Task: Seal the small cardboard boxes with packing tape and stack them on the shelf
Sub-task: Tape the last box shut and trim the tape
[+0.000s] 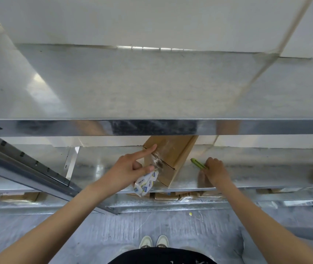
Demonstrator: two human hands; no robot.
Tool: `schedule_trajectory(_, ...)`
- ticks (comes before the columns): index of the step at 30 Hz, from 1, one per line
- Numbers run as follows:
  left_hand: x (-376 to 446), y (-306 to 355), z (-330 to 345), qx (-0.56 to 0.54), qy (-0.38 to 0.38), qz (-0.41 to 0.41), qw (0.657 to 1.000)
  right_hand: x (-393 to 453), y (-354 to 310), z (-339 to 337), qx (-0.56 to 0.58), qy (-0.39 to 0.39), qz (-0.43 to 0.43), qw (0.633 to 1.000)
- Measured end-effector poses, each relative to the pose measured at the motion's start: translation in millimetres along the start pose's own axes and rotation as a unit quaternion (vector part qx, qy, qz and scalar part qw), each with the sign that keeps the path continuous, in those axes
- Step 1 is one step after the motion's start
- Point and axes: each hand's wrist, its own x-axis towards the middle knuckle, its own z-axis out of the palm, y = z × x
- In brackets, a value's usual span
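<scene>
A small brown cardboard box [171, 155] stands tilted on the middle metal shelf [266, 174], with clear tape stretched over its near end. My left hand [127, 168] holds a roll of packing tape [145, 184], white with blue labels, against the box's near lower corner. Its index finger is stretched out and touches the box's top edge. My right hand [215, 170] rests on the shelf just right of the box and grips a green cutter [198, 163], whose tip points toward the box.
The upper shelf [152, 92] juts out above the box, its front rail hiding the box's far end. A slanted metal upright [37, 172] crosses at left. More cardboard boxes [171, 196] lie on the lower shelf. My shoes [153, 241] stand on the grey floor.
</scene>
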Motion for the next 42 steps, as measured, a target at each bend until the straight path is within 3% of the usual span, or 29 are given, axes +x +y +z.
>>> schedule_trajectory(5,0.6,1.1,-1.7,-0.033,-0.033,-0.018,0.999,-8.6,-0.2,0.1,0.022,-0.036,0.030,0.999)
schedule_trajectory(7,1.8,3.9,-1.5,-0.043,-0.041,-0.019,0.998,-16.7,-2.6,-12.7,0.145,-0.037,0.052,0.987)
schedule_trajectory(10,3.7,5.7,1.7,-0.060,-0.038,-0.020,0.997,-37.5,-13.9,-56.6,0.397,0.035,0.066,0.915)
schedule_trajectory(12,4.1,5.2,3.8,-0.063,-0.034,-0.020,0.997,-55.7,-26.1,-92.5,0.437,0.070,0.014,0.896)
schedule_trajectory(14,3.8,5.3,4.0,-0.069,-0.037,-0.024,0.997,-77.0,-40.0,-125.9,0.465,0.045,-0.040,0.883)
schedule_trajectory(18,0.0,7.9,-2.5,-0.085,-0.053,-0.026,0.995,-121.1,-63.2,-170.2,0.391,-0.042,-0.148,0.907)
schedule_trajectory(24,-3.0,10.0,-4.4,-0.094,-0.066,-0.029,0.993,-159.0,-92.1,-181.1,0.172,-0.049,-0.244,0.953)
schedule_trajectory(34,-1.6,7.5,-5.1,-0.095,-0.059,-0.026,0.993,-165.4,-132.3,-161.6,-0.015,-0.090,-0.228,0.969)
schedule_trajectory(42,2.2,3.0,-4.7,-0.071,-0.056,-0.019,0.996,-178.9,-150.5,-147.7,-0.100,-0.041,-0.246,0.963)
